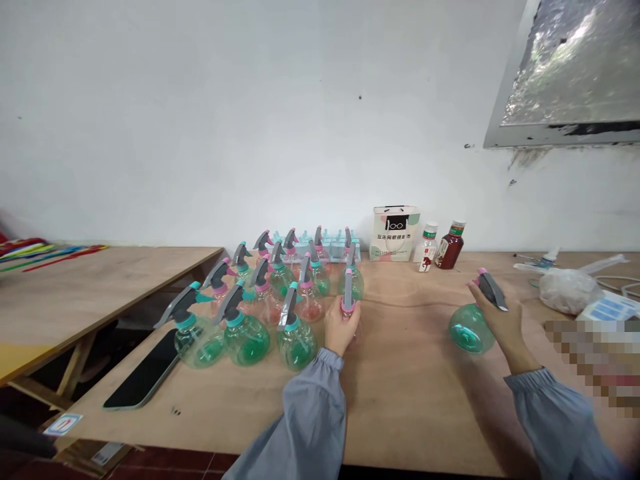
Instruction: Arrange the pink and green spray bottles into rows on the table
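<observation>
My left hand (339,327) is closed around the neck of a pink spray bottle (349,297), its grey trigger head rising above my fingers and its body mostly hidden. On the right, my right hand (504,327) grips a green spray bottle (469,328) with a grey and pink trigger head; this bottle looks tilted. Left of my left hand stand several spray bottles in loose rows, some green with teal collars, others pink with pink collars. The nearest is a green bottle (297,343), with another green bottle (247,340) beside it.
A black phone (145,370) lies at the table's left edge. Along the wall stand a light-blue rack (330,243), a paper bag (394,235), a white bottle (427,250) and a dark red bottle (450,247). A plastic bag (567,290) sits far right.
</observation>
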Demonstrator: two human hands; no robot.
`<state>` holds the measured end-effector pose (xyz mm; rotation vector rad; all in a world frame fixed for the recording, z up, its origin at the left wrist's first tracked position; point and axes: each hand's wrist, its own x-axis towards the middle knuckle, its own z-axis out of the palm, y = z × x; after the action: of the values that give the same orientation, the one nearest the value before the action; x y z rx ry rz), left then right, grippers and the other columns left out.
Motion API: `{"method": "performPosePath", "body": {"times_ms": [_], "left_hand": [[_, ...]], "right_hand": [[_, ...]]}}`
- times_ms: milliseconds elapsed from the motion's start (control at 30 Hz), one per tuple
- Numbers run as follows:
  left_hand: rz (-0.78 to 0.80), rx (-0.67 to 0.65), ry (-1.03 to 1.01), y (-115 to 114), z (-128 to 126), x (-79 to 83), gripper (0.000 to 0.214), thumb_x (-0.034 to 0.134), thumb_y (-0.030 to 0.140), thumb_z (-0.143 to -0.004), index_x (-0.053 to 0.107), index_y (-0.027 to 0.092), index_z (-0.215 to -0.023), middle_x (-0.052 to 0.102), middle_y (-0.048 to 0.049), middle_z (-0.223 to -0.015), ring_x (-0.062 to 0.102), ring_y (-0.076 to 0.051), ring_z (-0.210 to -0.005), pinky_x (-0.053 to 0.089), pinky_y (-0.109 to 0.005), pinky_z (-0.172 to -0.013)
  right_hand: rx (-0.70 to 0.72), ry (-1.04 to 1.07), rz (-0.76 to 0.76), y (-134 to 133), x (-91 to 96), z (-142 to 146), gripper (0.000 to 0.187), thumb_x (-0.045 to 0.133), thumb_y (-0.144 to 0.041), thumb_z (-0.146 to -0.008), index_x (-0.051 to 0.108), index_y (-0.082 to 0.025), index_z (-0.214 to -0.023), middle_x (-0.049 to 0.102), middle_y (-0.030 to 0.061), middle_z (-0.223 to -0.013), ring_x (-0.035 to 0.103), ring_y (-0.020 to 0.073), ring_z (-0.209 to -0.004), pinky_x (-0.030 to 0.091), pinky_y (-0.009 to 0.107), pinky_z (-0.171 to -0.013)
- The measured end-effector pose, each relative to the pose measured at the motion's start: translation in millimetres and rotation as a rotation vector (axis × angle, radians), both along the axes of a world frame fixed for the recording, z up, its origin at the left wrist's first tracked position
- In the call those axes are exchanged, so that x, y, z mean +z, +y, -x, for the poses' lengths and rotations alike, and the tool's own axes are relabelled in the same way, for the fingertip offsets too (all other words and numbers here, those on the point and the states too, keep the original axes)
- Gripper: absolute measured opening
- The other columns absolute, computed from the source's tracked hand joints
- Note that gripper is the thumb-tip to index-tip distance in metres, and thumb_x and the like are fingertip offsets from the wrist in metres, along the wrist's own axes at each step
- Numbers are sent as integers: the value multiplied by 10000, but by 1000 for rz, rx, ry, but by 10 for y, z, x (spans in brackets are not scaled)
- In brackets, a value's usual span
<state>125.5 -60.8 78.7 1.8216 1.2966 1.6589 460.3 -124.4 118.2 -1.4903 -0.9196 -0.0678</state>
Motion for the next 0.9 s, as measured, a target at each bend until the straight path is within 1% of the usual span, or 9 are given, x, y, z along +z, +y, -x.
{"method": "performPosePath", "body": {"times_ms": [167, 300, 367, 467, 533, 633, 700, 800, 900], "left_hand": [[10, -2, 23, 9, 2, -6, 157, 601, 367, -828, 628, 213, -814, 666, -21, -747, 616, -173, -724, 460, -287, -703], [6, 3, 33, 9, 3, -7, 169, 604, 374, -833, 634, 209, -819, 676, -24, -766, 630, -176, -748, 467, -287, -719], [1, 3, 39, 11, -1, -12, 168, 605, 371, -837, 633, 206, -818, 678, -26, -769, 631, -174, -745, 472, -285, -720], [-11, 5, 46, 12, -11, -19, 161, 605, 366, -843, 624, 209, -807, 675, -26, -769, 631, -172, -741, 475, -280, -718], [-23, 9, 49, 8, -16, -20, 168, 602, 369, -850, 614, 211, -794, 668, -25, -766, 629, -171, -740, 473, -277, -718], [-39, 0, 50, -7, -19, -12, 183, 596, 375, -860, 599, 209, -782, 654, -22, -758, 622, -169, -731, 464, -273, -712], [-43, -8, 48, -21, -15, -2, 181, 599, 370, -861, 592, 208, -781, 644, -18, -753, 618, -169, -730, 461, -273, -707], [-30, -17, 41, -41, -10, 14, 169, 597, 353, -863, 585, 207, -780, 629, -19, -741, 606, -174, -719, 455, -279, -694], [-16, -27, 36, -51, -13, 20, 153, 584, 334, -868, 583, 203, -788, 621, -22, -739, 593, -176, -702, 448, -286, -680]], "right_hand": [[-82, -22, 186, 16, -119, -64, 800, 757, -658, -584, 556, -218, -1221, 673, 112, -1060, 672, 323, -925, 528, 469, -844], [-99, -42, 215, -96, -512, -81, 953, 794, -681, -472, 482, -220, -1246, 573, 180, -1283, 623, 383, -1111, 530, 491, -914], [-78, -21, 218, -151, -743, -112, 1065, 817, -690, -411, 451, -176, -1269, 579, 213, -1276, 625, 389, -1116, 535, 490, -928], [-112, 22, 361, -121, -933, -231, 1055, 803, -729, -396, 512, -125, -1210, 600, 266, -1222, 621, 426, -1109, 518, 525, -936], [-218, -11, 452, -2, -921, -354, 1032, 769, -765, -432, 546, -110, -1198, 582, 303, -1246, 558, 475, -1193, 464, 578, -982], [-334, -33, 511, 260, -799, -548, 1037, 714, -768, -533, 515, -75, -1278, 518, 349, -1341, 452, 507, -1305, 375, 627, -1042], [-322, 11, 518, 422, -725, -650, 1018, 692, -750, -586, 486, -82, -1325, 506, 345, -1370, 441, 505, -1319, 342, 645, -1049], [-255, 60, 480, 578, -673, -738, 994, 680, -754, -618, 461, -149, -1376, 517, 323, -1386, 434, 498, -1329, 278, 659, -1059], [-205, 78, 472, 647, -650, -760, 1025, 643, -791, -645, 425, -159, -1423, 500, 359, -1390, 435, 503, -1329, 245, 648, -1060]]}}
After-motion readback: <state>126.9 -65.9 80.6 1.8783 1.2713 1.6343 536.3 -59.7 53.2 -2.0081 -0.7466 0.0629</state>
